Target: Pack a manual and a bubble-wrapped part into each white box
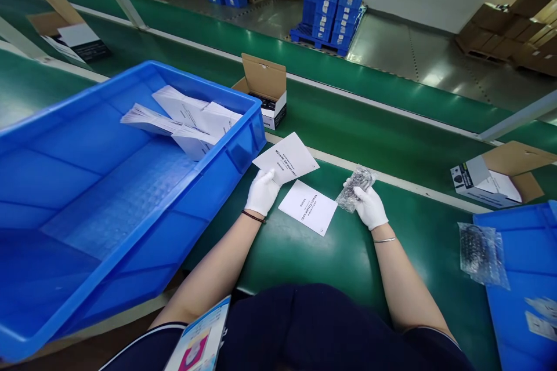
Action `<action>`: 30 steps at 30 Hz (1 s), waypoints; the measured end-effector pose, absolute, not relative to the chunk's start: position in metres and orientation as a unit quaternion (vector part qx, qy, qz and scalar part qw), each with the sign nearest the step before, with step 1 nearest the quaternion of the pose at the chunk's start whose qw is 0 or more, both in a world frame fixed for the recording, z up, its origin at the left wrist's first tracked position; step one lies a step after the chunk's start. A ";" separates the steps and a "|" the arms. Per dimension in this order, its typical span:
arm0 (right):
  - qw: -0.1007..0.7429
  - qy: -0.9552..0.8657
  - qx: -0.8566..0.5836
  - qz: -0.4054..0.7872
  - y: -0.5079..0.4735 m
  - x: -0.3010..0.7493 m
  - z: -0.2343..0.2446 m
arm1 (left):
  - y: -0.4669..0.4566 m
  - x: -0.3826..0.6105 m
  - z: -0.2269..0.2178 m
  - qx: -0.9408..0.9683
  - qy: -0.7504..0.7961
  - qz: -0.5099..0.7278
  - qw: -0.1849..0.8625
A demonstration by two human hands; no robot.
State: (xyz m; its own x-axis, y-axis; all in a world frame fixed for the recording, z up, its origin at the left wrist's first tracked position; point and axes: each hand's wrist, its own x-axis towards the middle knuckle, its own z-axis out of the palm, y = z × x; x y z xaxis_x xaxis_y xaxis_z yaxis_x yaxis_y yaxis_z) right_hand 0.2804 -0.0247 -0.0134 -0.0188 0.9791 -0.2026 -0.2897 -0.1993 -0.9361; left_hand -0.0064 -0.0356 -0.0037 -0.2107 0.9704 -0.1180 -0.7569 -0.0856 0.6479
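Note:
My left hand (pixel 263 192), in a white glove, pinches the near edge of a white printed booklet (pixel 289 157) and holds it above the green work surface. Just below it, a second white booklet (pixel 308 207) lies flat with its print facing up. My right hand (pixel 369 206), also gloved, is closed round a clear plastic bag (pixel 359 178) with a dark coiled item inside, perhaps a cable. On my left stands a large blue bin (pixel 256 127) with several white booklets (pixel 191 116) piled in its far corner.
Beyond the work surface, an open carton (pixel 266 84) with dark contents stands on the green belt (pixel 374 122). Other open cartons are at far left (pixel 72 32) and right (pixel 491 179). A second blue bin (pixel 522 278) at right has a bagged item (pixel 481 252) by its edge.

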 end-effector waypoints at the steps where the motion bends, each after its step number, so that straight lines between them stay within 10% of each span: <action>1: 0.506 -0.386 -0.497 0.590 -0.025 0.281 -0.011 | -0.036 -0.007 -0.004 0.165 0.305 0.717 0.605; 7: 0.324 -0.588 -0.651 0.355 -0.016 0.276 0.020 | -0.035 -0.011 -0.008 0.112 0.314 0.717 0.612; 18: 0.153 -0.886 -0.437 -0.002 0.123 0.108 0.122 | -0.029 -0.026 -0.020 0.146 0.287 0.658 0.681; 30: -0.018 -0.832 -0.551 0.055 0.224 0.022 0.080 | -0.019 -0.031 -0.021 0.167 0.260 0.646 0.698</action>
